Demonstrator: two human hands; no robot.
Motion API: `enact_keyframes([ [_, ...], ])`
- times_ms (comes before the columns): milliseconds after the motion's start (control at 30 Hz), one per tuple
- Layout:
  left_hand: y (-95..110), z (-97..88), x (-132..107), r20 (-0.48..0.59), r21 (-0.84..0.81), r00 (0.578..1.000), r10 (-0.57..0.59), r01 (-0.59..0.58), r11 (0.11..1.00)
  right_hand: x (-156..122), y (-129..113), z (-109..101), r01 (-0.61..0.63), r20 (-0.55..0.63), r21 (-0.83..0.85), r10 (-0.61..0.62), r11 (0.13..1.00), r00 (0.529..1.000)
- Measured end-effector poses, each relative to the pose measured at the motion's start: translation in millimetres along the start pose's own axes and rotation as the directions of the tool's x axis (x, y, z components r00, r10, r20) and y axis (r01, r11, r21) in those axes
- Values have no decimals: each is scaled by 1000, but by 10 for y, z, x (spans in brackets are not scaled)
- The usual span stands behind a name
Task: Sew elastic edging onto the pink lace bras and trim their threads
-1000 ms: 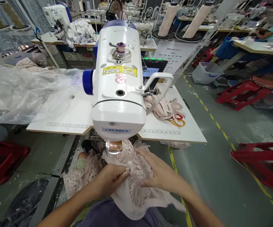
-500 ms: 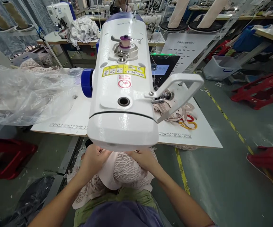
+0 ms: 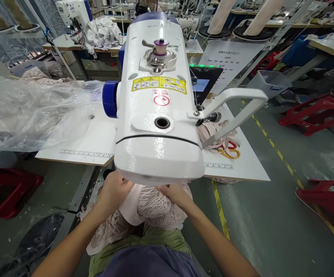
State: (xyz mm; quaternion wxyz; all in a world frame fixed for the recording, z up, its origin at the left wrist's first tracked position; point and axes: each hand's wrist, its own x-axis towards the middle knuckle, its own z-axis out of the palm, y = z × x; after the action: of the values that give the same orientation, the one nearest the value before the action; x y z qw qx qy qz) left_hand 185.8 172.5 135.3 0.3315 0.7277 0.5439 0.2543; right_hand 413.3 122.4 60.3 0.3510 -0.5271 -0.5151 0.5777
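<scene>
A white sewing machine [image 3: 158, 111] fills the middle of the view, its head jutting toward me. Under its front end lies a pale pink lace garment [image 3: 151, 206], draped down over my lap. My left hand [image 3: 113, 192] is closed on the lace at the left, just beneath the machine head. My right hand [image 3: 174, 194] pinches the lace on the right, fingers partly hidden under the machine. The needle area is out of sight behind the machine head.
The white table [image 3: 83, 142] carries a crumpled clear plastic bag [image 3: 31, 111] at left and a pile of beige straps with scissors [image 3: 221, 140] at right. Red plastic stools [image 3: 325, 200] stand on the floor at right and left. Other sewing stations stand behind.
Both hands have moved up from the lap to the lace right under the machine head, and the view has closed in on the machine.
</scene>
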Motion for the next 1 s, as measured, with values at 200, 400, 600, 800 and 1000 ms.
enact_keyframes([
  [200,-2,-84,12,81,12,997,-12,12,1000,-314,495,175,-106,462,268,-31,958,886],
  [400,37,-64,-13,83,-7,995,-53,54,999,-573,636,114,-217,315,386,93,897,944],
  [600,9,-69,-55,123,16,990,-75,74,997,-750,492,-104,-158,221,326,87,932,971],
  [800,5,-81,-284,-66,194,991,116,-101,976,-882,218,-296,-48,215,191,6,980,977],
  [1000,511,147,-700,74,19,652,754,-757,653,-928,-358,-289,259,301,-142,-207,956,931],
])
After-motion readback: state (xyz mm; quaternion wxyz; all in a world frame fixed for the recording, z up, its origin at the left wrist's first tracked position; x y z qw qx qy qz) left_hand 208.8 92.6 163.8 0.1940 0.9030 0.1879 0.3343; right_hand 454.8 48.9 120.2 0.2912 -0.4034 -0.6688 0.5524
